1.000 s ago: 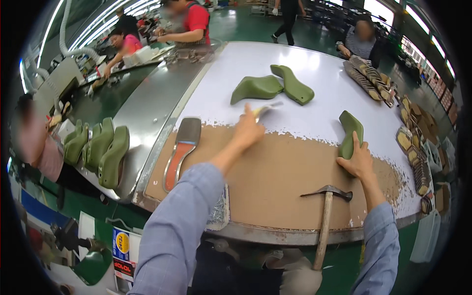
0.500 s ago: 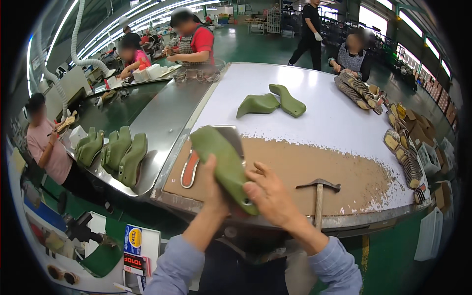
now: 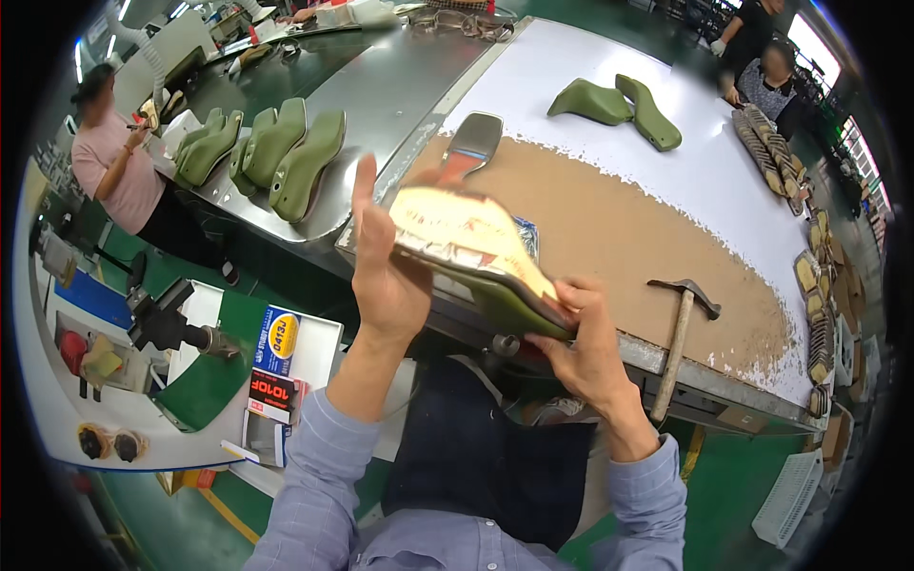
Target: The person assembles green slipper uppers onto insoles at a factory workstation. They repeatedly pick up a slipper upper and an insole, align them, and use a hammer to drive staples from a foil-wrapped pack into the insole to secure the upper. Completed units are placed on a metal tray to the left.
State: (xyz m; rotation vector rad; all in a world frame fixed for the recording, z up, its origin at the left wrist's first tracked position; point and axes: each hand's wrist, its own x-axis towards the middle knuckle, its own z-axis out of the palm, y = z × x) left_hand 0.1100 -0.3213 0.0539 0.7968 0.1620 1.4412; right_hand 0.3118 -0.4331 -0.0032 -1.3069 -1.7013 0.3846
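Both hands have the green shoe last (image 3: 495, 305) lifted off the desk (image 3: 609, 219) and flipped sole-up close to the body, probably so the bottom faces the eyes: the left hand (image 3: 386, 276) cups the toe end with fingers stretched up, while the right hand (image 3: 586, 338) pinches the heel end from below. The last is olive green with a pale, shiny insole board on its bottom showing reddish marks. A hammer (image 3: 678, 333) lies at the desk edge, within easy reach.
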